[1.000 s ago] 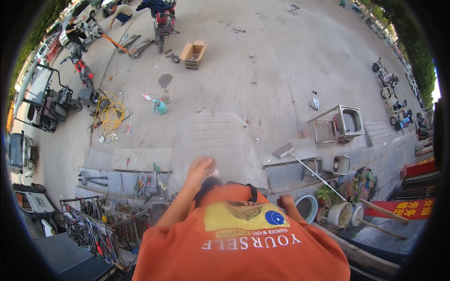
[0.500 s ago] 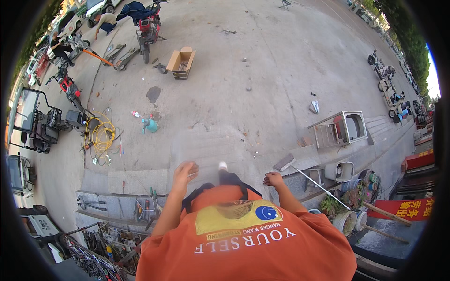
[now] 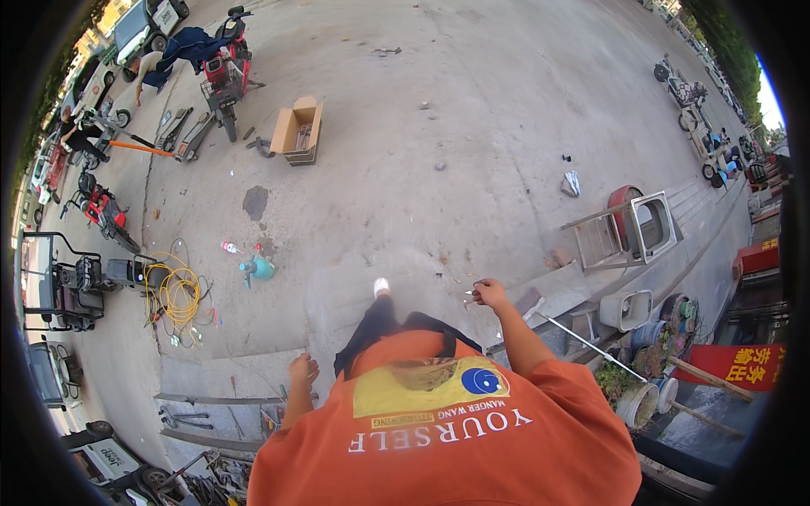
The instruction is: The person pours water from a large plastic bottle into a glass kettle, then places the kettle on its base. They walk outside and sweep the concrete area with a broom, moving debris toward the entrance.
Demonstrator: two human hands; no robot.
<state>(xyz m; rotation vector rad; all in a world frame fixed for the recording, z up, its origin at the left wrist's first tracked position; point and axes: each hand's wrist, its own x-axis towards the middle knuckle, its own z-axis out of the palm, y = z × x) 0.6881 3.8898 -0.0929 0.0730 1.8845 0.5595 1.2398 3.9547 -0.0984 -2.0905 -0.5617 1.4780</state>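
- Two bare hands are showing: the left hand (image 3: 302,369) is curling into an empty loose fist; the right hand (image 3: 489,293) is pinching one small, thin whitish object (image 3: 469,293), too small to identify.
- One white shoe (image 3: 381,287) is stepping on rough grey concrete ground (image 3: 439,126) between the hands.
- Both hands are hanging lower and wider than a second ago.

Small pale item in right hand (image 3: 489,293) fingers too small to identify.
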